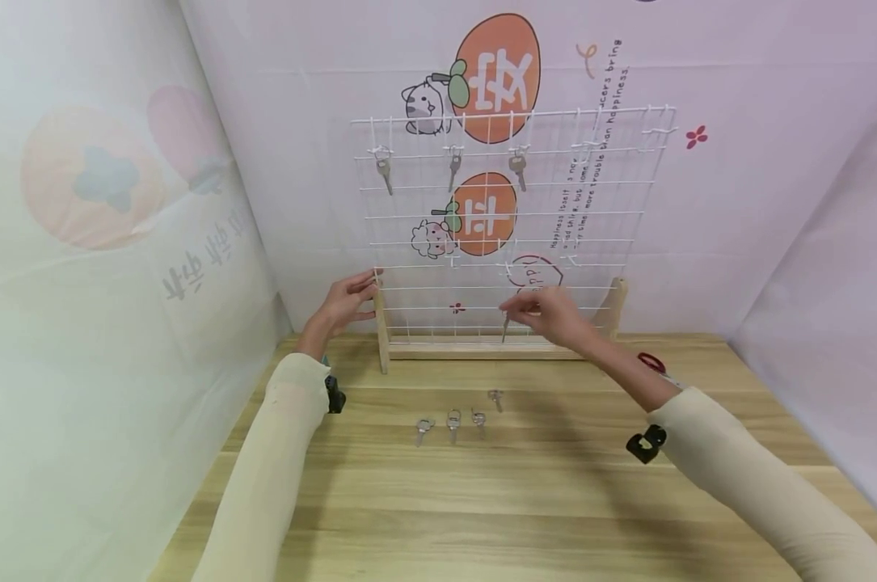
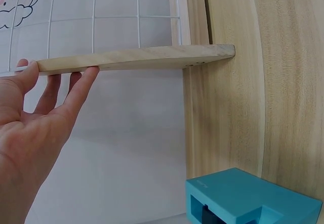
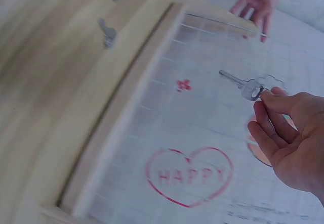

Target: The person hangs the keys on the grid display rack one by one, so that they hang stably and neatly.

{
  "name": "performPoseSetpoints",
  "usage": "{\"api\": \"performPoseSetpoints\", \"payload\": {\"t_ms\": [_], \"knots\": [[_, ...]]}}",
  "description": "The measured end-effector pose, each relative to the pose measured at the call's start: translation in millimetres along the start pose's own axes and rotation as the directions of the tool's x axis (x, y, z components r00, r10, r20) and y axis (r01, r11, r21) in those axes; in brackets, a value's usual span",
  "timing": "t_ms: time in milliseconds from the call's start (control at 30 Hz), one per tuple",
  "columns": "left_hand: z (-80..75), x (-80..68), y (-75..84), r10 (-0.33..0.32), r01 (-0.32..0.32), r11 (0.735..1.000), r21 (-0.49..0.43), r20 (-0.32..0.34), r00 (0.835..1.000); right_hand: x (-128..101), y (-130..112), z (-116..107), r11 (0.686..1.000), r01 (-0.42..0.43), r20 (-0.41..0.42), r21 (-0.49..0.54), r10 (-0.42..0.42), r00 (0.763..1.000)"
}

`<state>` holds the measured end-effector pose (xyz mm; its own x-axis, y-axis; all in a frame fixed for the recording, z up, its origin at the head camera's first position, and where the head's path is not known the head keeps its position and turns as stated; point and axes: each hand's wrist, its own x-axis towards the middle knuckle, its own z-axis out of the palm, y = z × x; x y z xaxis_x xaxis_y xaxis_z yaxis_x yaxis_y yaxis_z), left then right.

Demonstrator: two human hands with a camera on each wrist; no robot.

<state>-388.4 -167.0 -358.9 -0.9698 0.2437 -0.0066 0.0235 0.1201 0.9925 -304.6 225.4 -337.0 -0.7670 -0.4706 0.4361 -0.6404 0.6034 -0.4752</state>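
Head cam first: wood-grain bench [image 1: 482,501], with a white wire rack [image 1: 445,352] on a wooden base standing along its far edge. Left hand [image 1: 347,303] is on the rack's left wooden upright [image 1: 381,327], gripping it partway up. Right hand [image 1: 550,315] has a small silver key [image 1: 506,327] pinched in its fingertips, blade hanging down, held off the bench in front of the lower half of the wires. It's below a row of white hooks [image 1: 571,260]. Up near the rack's top edge, three keys [image 1: 456,170] hang on hooks, spread from the left end to about the middle. Four loose keys [image 1: 453,423] lie on the bench, roughly midway between its side edges and closer to the far edge; three are bunched in a row and one sits a bit further back. Something red [image 1: 651,362] lies toward the far right corner, partly behind the right forearm, so can't say what it is.

Left wrist cam: yep, thumb on one side of the upright and fingers on the other, so that's a proper hold on the wood. A teal box [image 2: 253,196] sits near the upright's foot.

Right wrist cam is kinda blurry, but the key is pinched by its head end, blade sticking out past the fingers. A red heart print [image 3: 188,177] reading HAPPY shows behind the wires.
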Motion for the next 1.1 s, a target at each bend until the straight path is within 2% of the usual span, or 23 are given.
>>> {"api": "performPoseSetpoints", "payload": {"t_ms": [200, 333, 500, 700, 933, 1100], "knots": [[2.4, -7.5, 11.8, -0.014, 0.015, 1.000, -0.023, 0.020, 1.000, 9.9, -14.6, -34.2, 0.997, 0.063, -0.078, -0.042, -0.066, 0.995], [3.0, -10.0, 15.7, -0.018, 0.019, 1.000, -0.024, 0.021, 1.000, 15.2, -24.6, -55.8, 0.996, 0.047, -0.105, -0.079, -0.056, 0.993], [3.5, -8.4, 11.5, -0.010, 0.010, 1.000, -0.012, 0.013, 1.000, 21.5, -33.0, -78.7, 0.992, 0.006, -0.140, -0.125, -0.024, 0.990], [1.6, -4.3, 2.2, 0.000, 0.000, 1.000, -0.011, 0.008, 1.000, 27.3, -38.8, -103.9, 0.991, -0.030, -0.203, -0.128, 0.003, 0.979], [1.9, -8.0, 8.5, -0.021, 0.021, 1.000, -0.014, 0.018, 1.000, 32.1, -44.4, -132.8, 0.994, -0.063, -0.306, -0.094, 0.031, 0.951], [0.1, 0.2, -1.1, 0.002, -0.002, 1.000, 0.001, 0.008, 1.000, 34.1, -48.6, -155.9, 0.993, -0.099, -0.392, -0.064, 0.066, 0.918]]}}
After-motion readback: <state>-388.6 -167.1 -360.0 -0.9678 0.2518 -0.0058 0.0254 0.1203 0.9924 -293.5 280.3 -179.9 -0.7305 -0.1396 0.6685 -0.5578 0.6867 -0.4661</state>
